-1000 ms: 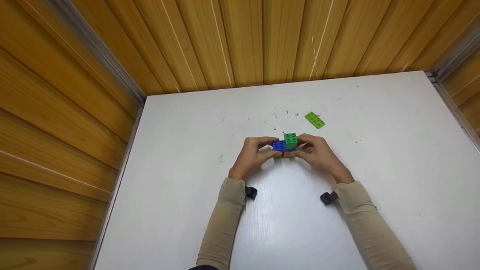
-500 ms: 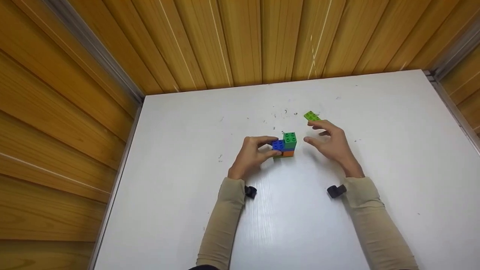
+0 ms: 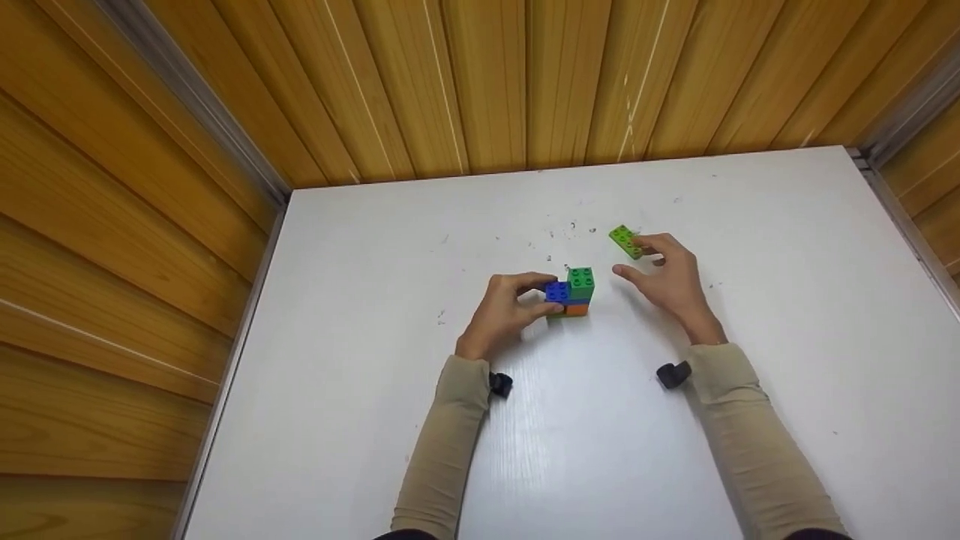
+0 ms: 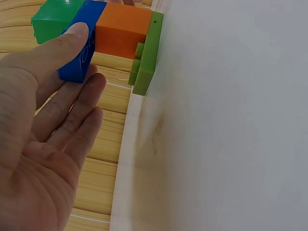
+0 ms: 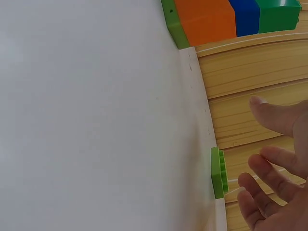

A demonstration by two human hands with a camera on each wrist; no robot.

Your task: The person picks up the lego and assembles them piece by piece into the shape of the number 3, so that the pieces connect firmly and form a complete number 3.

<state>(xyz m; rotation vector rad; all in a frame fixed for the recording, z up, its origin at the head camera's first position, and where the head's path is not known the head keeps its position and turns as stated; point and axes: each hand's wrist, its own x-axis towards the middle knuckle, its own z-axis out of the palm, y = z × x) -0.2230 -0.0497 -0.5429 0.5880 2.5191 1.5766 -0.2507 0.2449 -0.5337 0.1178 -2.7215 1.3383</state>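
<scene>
Near the middle of the white table (image 3: 337,337), a little stack of bricks (image 3: 580,288) stands upright, with the left hand (image 3: 499,311) at its nine o'clock, thumb on one side and fingers on the other, pinching the blue brick (image 3: 557,291). The loose lime plate (image 3: 622,241) sits studs-up between one and two o'clock of the stack, and the right hand (image 3: 667,279) is around three o'clock of it, fingers and thumb spread well apart with nothing clamped between them. Head view has a fingertip overlapping the plate's edge, but the right wrist view shows some gap, so I can't tell if it's touching. What would worry me is that blue overhang: toward nine o'clock it sticks out past the orange block (image 4: 124,30) with bare studs on the lime base (image 4: 148,57) below (easiest to see from the left wrist). Press down hard there and I reckon it could lever loose, taking the green block (image 3: 580,283) at the three o'clock end with it. Other weak spot is the plate: it's thin, so a clumsy grab, thumb landing late, would probably just skid it off toward eleven o'clock.
</scene>
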